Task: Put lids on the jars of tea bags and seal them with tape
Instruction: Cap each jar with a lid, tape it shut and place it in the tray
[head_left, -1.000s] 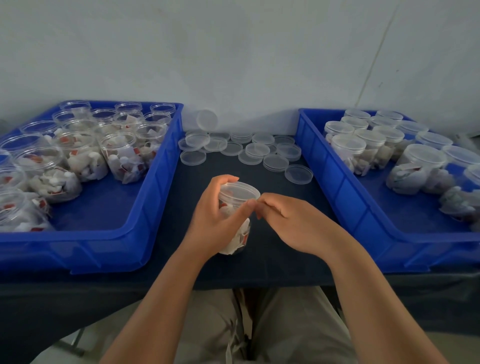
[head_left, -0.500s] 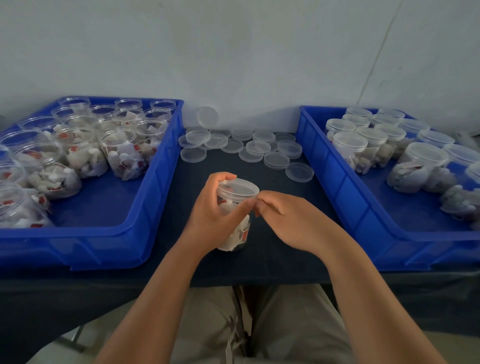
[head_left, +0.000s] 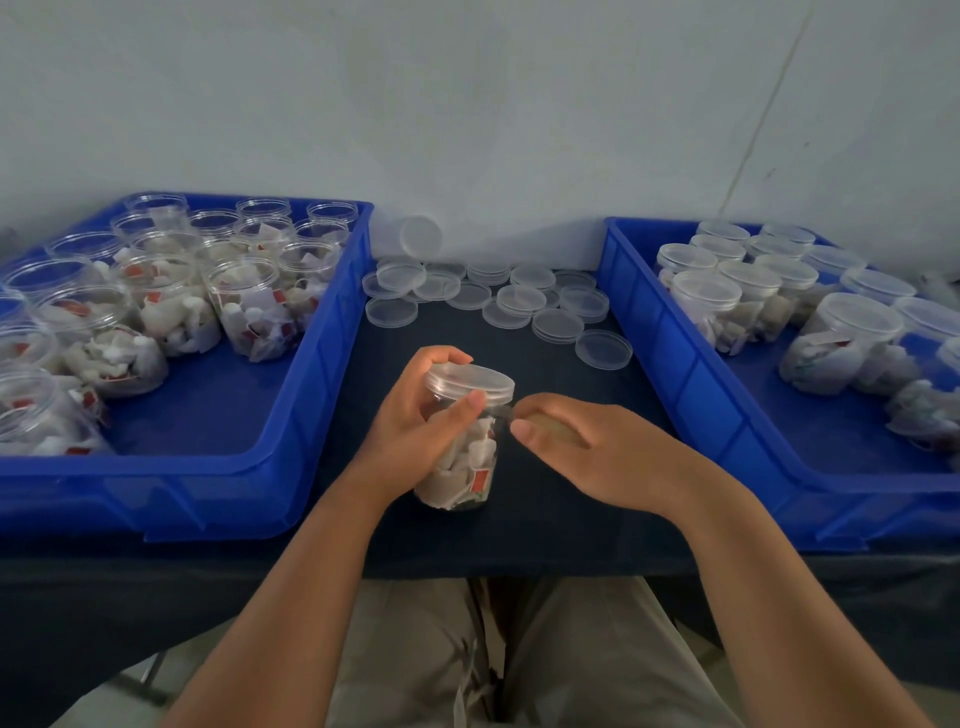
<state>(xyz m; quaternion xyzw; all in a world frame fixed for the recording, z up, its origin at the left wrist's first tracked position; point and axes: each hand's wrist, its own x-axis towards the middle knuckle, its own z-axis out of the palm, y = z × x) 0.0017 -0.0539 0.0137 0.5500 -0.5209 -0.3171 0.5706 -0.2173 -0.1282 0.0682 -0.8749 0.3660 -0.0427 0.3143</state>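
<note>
A clear jar of tea bags stands on the dark table between two blue trays, with a clear lid on top. My left hand grips the jar from the left, thumb across its front just under the lid. My right hand is just right of the jar, fingers curled around a tan roll of tape that is mostly hidden. A thin clear strip seems to run from the roll to the jar's neck.
The left blue tray holds several open jars of tea bags. The right blue tray holds several lidded jars. Loose clear lids lie at the back of the table between them, near the wall. My lap is below the table edge.
My right hand has drawn a little to the right, away from the jar's rim where its fingertips were touching. The left hand keeps its grip on the jar.
</note>
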